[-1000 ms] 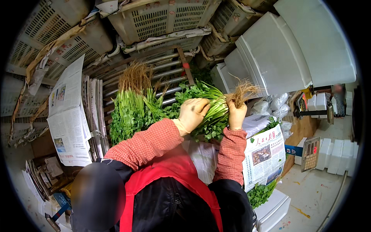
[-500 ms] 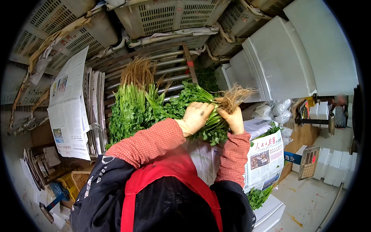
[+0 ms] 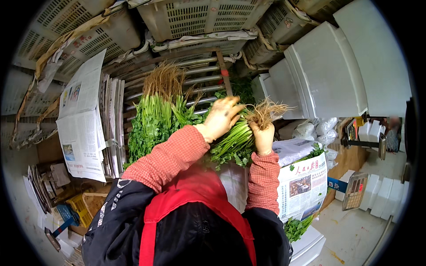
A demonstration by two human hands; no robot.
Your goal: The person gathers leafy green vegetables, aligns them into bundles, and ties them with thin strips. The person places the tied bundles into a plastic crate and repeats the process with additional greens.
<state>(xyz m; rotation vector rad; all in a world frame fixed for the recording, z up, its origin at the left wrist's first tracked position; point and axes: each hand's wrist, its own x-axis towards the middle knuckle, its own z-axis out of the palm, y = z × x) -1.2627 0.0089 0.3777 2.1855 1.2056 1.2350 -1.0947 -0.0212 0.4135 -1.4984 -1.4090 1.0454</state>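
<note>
My right grip (image 3: 263, 138) clasps the rooted green bunch (image 3: 235, 141); my left grip (image 3: 222, 116) arches, loosely spread, beside it.

Hands: two, comprising one left hand (image 3: 221, 118) and one right hand (image 3: 264, 137). Checked sleeves (image 3: 168, 148): two. Red apron (image 3: 195, 190): one. Slatted metal rack (image 3: 207, 80): one. Red mark (image 3: 225, 72) at the rack's far right corner: one. Rooted celery heap (image 3: 155, 117) toward the rack's left edge: one; its stems overlap and cannot be counted. Hand-held celery bunch (image 3: 236, 139): one. Keypad panel (image 3: 354, 191): one. Yellow basket (image 3: 81, 209): one.
</note>
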